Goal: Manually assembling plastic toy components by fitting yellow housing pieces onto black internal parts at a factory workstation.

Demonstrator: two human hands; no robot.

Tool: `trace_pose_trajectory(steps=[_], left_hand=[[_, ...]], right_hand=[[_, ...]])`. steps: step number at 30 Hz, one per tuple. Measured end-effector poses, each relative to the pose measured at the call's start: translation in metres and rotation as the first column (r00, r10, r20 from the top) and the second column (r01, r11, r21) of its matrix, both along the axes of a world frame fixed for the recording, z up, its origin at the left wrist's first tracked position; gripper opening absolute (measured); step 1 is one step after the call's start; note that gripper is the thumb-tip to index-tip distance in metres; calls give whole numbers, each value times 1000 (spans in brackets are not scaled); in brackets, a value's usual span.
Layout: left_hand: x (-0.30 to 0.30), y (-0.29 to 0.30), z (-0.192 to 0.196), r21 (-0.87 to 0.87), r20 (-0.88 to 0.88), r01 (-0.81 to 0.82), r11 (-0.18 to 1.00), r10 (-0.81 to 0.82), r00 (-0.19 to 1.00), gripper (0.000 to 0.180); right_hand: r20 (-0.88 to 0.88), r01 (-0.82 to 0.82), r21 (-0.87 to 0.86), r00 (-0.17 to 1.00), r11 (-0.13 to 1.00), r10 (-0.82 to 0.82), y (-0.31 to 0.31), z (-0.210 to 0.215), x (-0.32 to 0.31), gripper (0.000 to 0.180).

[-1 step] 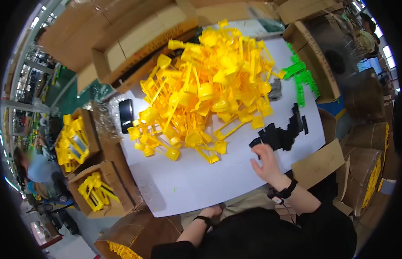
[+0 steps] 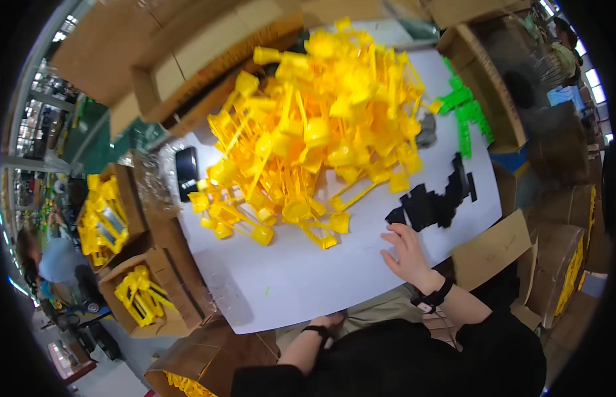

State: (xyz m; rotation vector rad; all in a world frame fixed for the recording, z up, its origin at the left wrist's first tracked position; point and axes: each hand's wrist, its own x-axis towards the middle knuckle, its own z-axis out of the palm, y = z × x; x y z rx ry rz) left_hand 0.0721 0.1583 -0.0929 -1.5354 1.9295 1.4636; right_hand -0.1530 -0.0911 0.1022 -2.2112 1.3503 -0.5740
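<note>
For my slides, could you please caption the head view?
Right hand near black pieces on a white table heaped with yellow parts.

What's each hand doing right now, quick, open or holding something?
Left hand: partly hidden at the table edge; can't tell.
Right hand: open, fingers parted, nothing visibly held, near the black strips.

One yellow heap [image 2: 317, 132], one black cluster [image 2: 430, 208], one green cluster [image 2: 461, 107], one phone [image 2: 186, 173], two black wristbands [image 2: 443, 292]
</note>
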Motion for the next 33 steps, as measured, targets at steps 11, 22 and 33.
trace_pose_trajectory(steps=[11, 22, 33], left_hand=[[-29, 53, -106, 261, -305, -155, 953, 234, 923, 39], [-54, 43, -135, 409, -484, -234, 882, 427, 764, 42], [-26, -7, -94, 503, -531, -324, 801, 582, 616, 44]], right_hand=[[-306, -76, -44, 950, 996, 59, 50, -99, 1, 43], [-332, -100, -109, 942, 989, 58, 54, -106, 1, 45], [-334, -107, -90, 940, 990, 71, 54, -106, 0, 45]])
